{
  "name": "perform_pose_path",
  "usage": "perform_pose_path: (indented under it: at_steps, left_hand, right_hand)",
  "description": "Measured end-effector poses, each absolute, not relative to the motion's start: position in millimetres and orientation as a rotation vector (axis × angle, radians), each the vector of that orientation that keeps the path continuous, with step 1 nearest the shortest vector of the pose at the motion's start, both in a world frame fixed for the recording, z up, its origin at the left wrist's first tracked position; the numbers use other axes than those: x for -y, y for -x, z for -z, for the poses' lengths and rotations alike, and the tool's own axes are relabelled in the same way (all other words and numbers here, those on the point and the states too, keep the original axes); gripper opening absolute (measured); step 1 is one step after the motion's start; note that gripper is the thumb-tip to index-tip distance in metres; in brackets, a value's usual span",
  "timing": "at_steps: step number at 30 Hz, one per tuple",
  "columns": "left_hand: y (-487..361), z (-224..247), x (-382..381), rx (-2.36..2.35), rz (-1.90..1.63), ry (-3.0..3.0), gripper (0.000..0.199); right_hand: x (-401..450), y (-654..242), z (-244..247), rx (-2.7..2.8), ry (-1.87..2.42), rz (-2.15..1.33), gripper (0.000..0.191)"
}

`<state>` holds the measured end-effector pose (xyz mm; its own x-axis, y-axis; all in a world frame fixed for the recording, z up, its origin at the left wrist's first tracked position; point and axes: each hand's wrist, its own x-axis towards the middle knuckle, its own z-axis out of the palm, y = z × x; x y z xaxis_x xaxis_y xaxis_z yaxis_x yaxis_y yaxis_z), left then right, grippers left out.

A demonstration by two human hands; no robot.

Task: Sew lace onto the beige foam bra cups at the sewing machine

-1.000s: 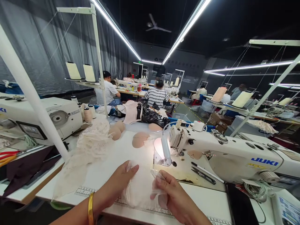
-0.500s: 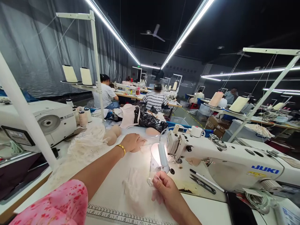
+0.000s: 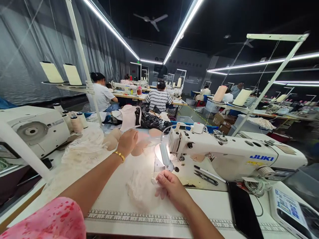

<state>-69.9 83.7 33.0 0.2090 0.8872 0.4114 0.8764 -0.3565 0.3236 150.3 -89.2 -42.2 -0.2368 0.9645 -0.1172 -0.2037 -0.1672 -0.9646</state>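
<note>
My right hand (image 3: 171, 189) pinches the edge of a sheer white lace piece (image 3: 139, 189) between thumb and fingers. The lace lies crumpled on the table to the left of that hand, in front of the lit sewing lamp (image 3: 164, 154). My left hand (image 3: 128, 142), with a gold bracelet above it, reaches over the far side of the table. Its fingers point down and away, so their tips are hidden. Just right of it are flat beige fabric pieces (image 3: 139, 148). To its left rest beige moulded bra cups (image 3: 111, 139).
A white sewing machine (image 3: 224, 149) stands at the right, with thread snips (image 3: 206, 178) and a white pen (image 3: 210, 173) on its bed. A black phone (image 3: 245, 209) lies near the front right. Lace (image 3: 82, 152) is heaped at left. A printed ruler (image 3: 139, 217) runs along the front edge. Co-workers sit beyond.
My left hand has shifted off the beige pieces, back and to the left. My right hand keeps its pinch on the lace. The whole view has turned slightly right.
</note>
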Motion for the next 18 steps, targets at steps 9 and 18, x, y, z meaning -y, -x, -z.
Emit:
perform_pose_path:
  at_steps: [9, 18]
  left_hand:
    - [79, -53, 41, -1.070, -0.512, -2.341, 0.029]
    - [52, -45, 52, -0.872, -0.534, -2.577, 0.047]
  right_hand:
    - [93, -159, 42, 1.075, 1.108, -1.417, 0.071]
    - [127, -153, 23, 1.409, 1.161, -1.238, 0.045]
